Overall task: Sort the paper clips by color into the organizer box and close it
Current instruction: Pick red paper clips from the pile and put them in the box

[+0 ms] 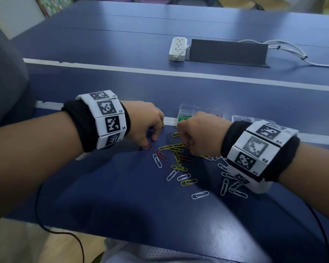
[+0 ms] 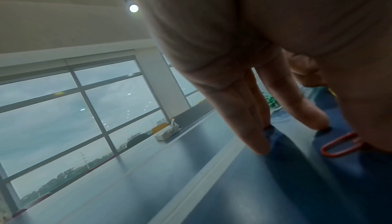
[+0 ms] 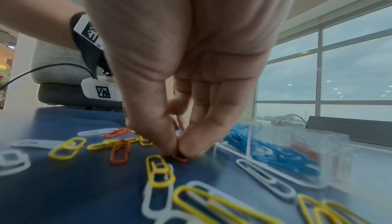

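A clear organizer box (image 1: pixel 187 108) stands behind my hands, with green clips (image 1: pixel 184 117) in its left compartment. The right wrist view shows blue clips (image 3: pixel 275 152) and red clips (image 3: pixel 307 150) in other compartments of the organizer box (image 3: pixel 337 154). Loose yellow, white and red paper clips (image 1: pixel 179 162) lie scattered on the blue table (image 1: pixel 122 196). My right hand (image 3: pixel 177 150) pinches a red clip (image 3: pixel 181 158) against the table with thumb and forefinger. My left hand (image 1: pixel 149 143) stands on its fingertips (image 2: pixel 259 149), its thumb resting on one end of another red clip (image 2: pixel 339 145).
A white power strip (image 1: pixel 177 48), a dark cable tray (image 1: pixel 228 52) and white cables (image 1: pixel 292 52) sit at the back. A white seam (image 1: pixel 160 73) crosses the table. A black wire (image 1: pixel 65 232) hangs past the front edge. White clips (image 1: pixel 232 185) lie under my right wrist.
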{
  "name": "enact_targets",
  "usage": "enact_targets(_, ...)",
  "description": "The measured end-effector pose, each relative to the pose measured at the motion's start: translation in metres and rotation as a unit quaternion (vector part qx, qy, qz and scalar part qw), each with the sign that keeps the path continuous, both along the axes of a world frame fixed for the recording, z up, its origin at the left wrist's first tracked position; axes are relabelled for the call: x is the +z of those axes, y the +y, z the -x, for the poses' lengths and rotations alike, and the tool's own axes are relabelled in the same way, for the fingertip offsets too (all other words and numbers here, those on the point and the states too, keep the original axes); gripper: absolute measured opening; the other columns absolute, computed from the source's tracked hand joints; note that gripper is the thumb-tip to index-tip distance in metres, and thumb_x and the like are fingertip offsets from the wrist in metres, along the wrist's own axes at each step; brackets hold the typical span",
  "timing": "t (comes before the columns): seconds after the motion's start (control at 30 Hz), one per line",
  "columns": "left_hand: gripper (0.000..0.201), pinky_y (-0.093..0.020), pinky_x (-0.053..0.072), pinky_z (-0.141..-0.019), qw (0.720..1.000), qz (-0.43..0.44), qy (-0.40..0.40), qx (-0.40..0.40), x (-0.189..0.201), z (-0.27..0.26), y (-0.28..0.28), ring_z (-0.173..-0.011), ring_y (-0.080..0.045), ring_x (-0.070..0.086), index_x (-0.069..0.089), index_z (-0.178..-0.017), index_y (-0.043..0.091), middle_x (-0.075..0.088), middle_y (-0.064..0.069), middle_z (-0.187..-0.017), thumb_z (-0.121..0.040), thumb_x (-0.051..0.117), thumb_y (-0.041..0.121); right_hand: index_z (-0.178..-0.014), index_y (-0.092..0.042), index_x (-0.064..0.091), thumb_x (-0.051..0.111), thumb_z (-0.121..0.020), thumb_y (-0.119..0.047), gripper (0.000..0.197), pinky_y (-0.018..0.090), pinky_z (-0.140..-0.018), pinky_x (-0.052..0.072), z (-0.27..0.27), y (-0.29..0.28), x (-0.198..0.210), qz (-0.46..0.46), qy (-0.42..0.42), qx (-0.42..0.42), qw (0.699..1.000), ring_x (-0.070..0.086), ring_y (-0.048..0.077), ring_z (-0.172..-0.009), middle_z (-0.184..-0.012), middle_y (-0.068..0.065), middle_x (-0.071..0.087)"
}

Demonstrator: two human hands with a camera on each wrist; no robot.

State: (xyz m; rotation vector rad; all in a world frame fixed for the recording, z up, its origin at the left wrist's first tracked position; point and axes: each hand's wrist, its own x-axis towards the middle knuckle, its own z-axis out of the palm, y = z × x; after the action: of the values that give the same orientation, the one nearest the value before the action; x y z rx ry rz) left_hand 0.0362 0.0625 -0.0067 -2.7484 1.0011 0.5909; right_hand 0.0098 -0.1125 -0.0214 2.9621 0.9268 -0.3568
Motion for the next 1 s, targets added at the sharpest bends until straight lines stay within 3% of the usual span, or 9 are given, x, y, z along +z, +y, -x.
enact_targets(0.07,0.020,-0.017,0.039,-0.081,1.000,0.002,0.004,-0.001,0.001,0.000,-0.001,-0.106,-0.009,0.055,0.074,-0.091,0.023,0.054,0.013,-0.129,-0.072,0.074,0.030,-0.061,-0.026,0.033,0.064,-0.074,-0.019,0.034,0.020,-0.047,0.027,0.002,0.002,0.000,0.011,0.006,-0.005,1.000,0.050,0.024,-0.074,-0.067,-0.009,0.036)
enact_targets(0.2,0.015,-0.022,0.044,-0.080,1.000,-0.003,0.001,-0.015,0.002,0.001,-0.003,-0.102,-0.012,0.059,0.077,-0.087,0.023,0.058,0.008,-0.125,-0.074,0.073,0.029,-0.082,-0.024,0.039,0.062,-0.076,-0.022,0.024,0.022,-0.047,0.027,0.007,0.003,0.000,0.026,-0.005,-0.003,1.000,0.047,0.026,-0.072,-0.066,-0.008,0.030)
enact_targets(0.33,0.012,-0.022,0.044,-0.080,1.000,-0.020,-0.001,-0.023,0.003,0.003,-0.003,-0.098,-0.010,0.058,0.077,-0.085,0.023,0.056,0.009,-0.128,-0.076,0.069,0.027,-0.084,-0.025,0.039,0.060,-0.077,-0.021,0.022,0.025,-0.050,0.031,0.006,0.002,-0.001,0.015,0.008,-0.007,1.000,0.048,0.026,-0.074,-0.068,-0.007,0.033)
enact_targets(0.4,0.011,-0.019,0.041,-0.075,0.999,-0.031,-0.014,-0.024,0.001,0.005,-0.004,-0.087,-0.007,0.055,0.076,-0.082,0.023,0.053,0.011,-0.129,-0.076,0.066,0.026,-0.082,-0.026,0.041,0.059,-0.076,-0.020,0.021,0.028,-0.058,0.037,0.006,0.000,0.000,-0.003,0.023,-0.009,1.000,0.052,0.027,-0.077,-0.074,-0.005,0.043)
enact_targets(0.47,0.011,-0.017,0.034,-0.070,0.999,-0.031,-0.040,-0.019,-0.002,0.007,-0.004,-0.075,-0.006,0.045,0.073,-0.077,0.022,0.052,0.013,-0.129,-0.076,0.062,0.024,-0.082,-0.026,0.042,0.060,-0.075,-0.020,0.021,0.026,-0.057,0.037,0.006,-0.002,0.003,-0.015,0.030,-0.007,0.999,0.056,0.027,-0.081,-0.082,-0.003,0.051)
enact_targets(0.63,0.009,-0.017,0.032,-0.067,0.998,-0.028,-0.049,-0.009,-0.005,0.010,-0.001,-0.056,-0.004,0.040,0.070,-0.073,0.021,0.052,0.016,-0.127,-0.074,0.061,0.024,-0.084,-0.024,0.043,0.061,-0.075,-0.015,0.022,0.026,-0.056,0.038,0.008,-0.001,0.004,0.013,0.025,0.007,1.000,0.060,0.028,-0.084,-0.083,-0.003,0.049)
enact_targets(0.7,0.006,-0.017,0.034,-0.070,0.999,-0.017,-0.028,-0.003,-0.003,0.009,-0.001,-0.068,-0.002,0.050,0.070,-0.075,0.022,0.053,0.015,-0.126,-0.074,0.066,0.025,-0.086,-0.023,0.043,0.063,-0.074,-0.017,0.024,0.025,-0.053,0.037,0.009,0.002,0.004,0.026,0.033,0.004,0.999,0.057,0.027,-0.081,-0.083,-0.002,0.048)
enact_targets(0.8,0.011,-0.016,0.035,-0.074,1.000,-0.006,-0.018,-0.002,0.000,0.007,-0.002,-0.098,-0.010,0.057,0.071,-0.084,0.022,0.056,0.011,-0.124,-0.075,0.069,0.028,-0.087,-0.022,0.045,0.064,-0.073,-0.018,0.024,0.025,-0.053,0.035,0.009,0.003,0.005,0.029,0.037,0.003,0.999,0.055,0.027,-0.080,-0.083,-0.002,0.048)
enact_targets(1.0,0.016,-0.025,0.049,-0.078,1.000,-0.023,-0.001,-0.021,0.000,0.011,-0.004,-0.093,-0.014,0.059,0.074,-0.088,0.019,0.065,0.004,-0.106,-0.077,0.064,0.025,-0.095,-0.024,0.064,0.058,-0.074,-0.017,0.023,0.022,-0.058,0.037,0.010,-0.003,0.011,-0.010,0.034,0.008,0.999,0.051,0.021,-0.079,-0.068,-0.010,0.047)
